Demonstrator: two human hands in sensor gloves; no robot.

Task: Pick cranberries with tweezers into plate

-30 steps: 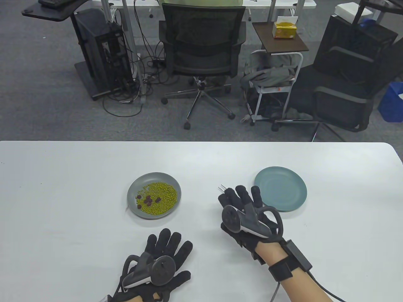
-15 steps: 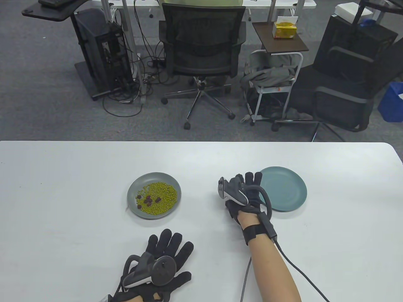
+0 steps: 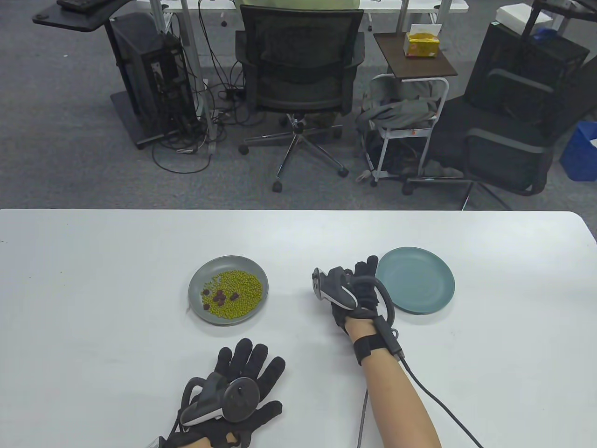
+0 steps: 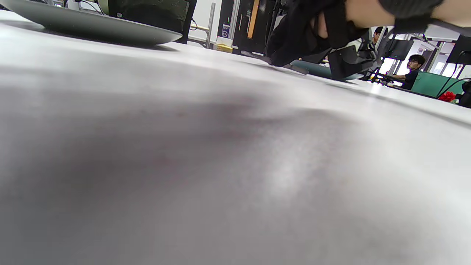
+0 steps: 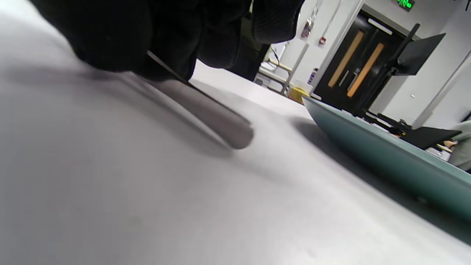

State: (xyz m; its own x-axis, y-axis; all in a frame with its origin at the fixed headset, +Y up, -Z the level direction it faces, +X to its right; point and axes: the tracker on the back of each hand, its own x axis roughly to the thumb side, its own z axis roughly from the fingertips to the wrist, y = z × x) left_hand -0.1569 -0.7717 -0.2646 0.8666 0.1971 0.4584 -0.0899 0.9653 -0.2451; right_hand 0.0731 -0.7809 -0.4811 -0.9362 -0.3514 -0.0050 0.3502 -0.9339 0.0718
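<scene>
Looking down at the table, the right hand (image 3: 354, 294) sits between the grey dish of cranberries (image 3: 219, 297) and green beans, to its left, and the teal plate (image 3: 422, 280); the left hand (image 3: 242, 392) lies flat, fingers spread, farther away. From the left wrist, the dish rim (image 4: 92, 27) shows, cranberries hidden. From the right wrist, curled fingers (image 5: 176, 40) pinch the tweezers (image 5: 217, 110) (tips hidden), which slant to the tabletop.

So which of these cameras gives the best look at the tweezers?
The right wrist view: the tweezers stick out from under the right hand, low over the table beside the teal plate. In the table view that hand covers them. The left wrist view shows only a dim sliver under it.
</scene>
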